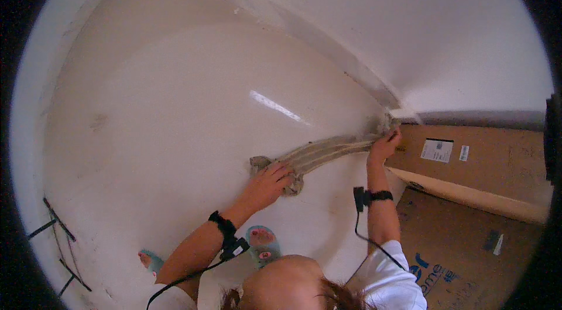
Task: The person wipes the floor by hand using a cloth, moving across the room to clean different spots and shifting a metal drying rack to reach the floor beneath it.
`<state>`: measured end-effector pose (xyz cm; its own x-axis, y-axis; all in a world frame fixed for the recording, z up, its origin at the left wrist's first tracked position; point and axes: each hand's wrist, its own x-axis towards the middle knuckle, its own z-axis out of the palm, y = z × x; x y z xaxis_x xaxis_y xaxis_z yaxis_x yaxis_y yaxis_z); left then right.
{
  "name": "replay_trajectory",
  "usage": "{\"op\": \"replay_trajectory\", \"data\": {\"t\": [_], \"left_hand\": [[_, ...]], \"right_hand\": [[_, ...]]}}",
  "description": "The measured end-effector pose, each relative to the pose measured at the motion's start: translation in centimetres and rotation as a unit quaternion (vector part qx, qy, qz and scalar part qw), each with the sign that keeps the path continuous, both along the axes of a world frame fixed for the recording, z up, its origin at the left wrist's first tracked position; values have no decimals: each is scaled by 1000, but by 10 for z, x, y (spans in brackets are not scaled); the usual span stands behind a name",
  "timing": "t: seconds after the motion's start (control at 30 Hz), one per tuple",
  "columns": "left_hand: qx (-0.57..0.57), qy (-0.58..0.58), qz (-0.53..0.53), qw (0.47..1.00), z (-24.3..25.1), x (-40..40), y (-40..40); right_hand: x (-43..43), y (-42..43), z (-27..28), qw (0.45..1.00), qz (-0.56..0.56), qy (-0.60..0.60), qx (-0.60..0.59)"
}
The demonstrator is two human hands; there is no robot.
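Observation:
A long, dirty grey-beige cloth [333, 150] lies stretched across the pale floor, from the middle of the picture to the wall's foot at the right. My left hand [274, 178] rests on its near end, fingers spread over the folds; part of the cloth bunches out on both sides of the hand. At the far end, beside a cardboard box, my right hand [386, 147] grips the cloth near the wall corner. Fingers of the right hand are partly hidden. Each wrist wears a black strap with a small cabled device.
Large cardboard boxes [487, 147] stand at the right, close to my right arm. A wall with a skirting board [333, 47] curves along the top. Black metal brackets [59, 218] are at the lower left. My feet wear green sandals [265, 250].

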<state>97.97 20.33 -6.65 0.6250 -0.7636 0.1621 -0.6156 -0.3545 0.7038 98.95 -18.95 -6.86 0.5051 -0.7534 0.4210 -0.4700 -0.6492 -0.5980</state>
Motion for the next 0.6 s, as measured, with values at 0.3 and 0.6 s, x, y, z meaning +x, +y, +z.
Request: {"op": "replay_trajectory", "data": {"t": [0.3,0.6], "left_hand": [[78,-31,-39,996,-25,-27,6],[99,-18,167,981,-22,13,95]], "right_hand": [[55,-4,-60,972,-115,204,18],[203,159,-83,964,-26,230,-130]]}}
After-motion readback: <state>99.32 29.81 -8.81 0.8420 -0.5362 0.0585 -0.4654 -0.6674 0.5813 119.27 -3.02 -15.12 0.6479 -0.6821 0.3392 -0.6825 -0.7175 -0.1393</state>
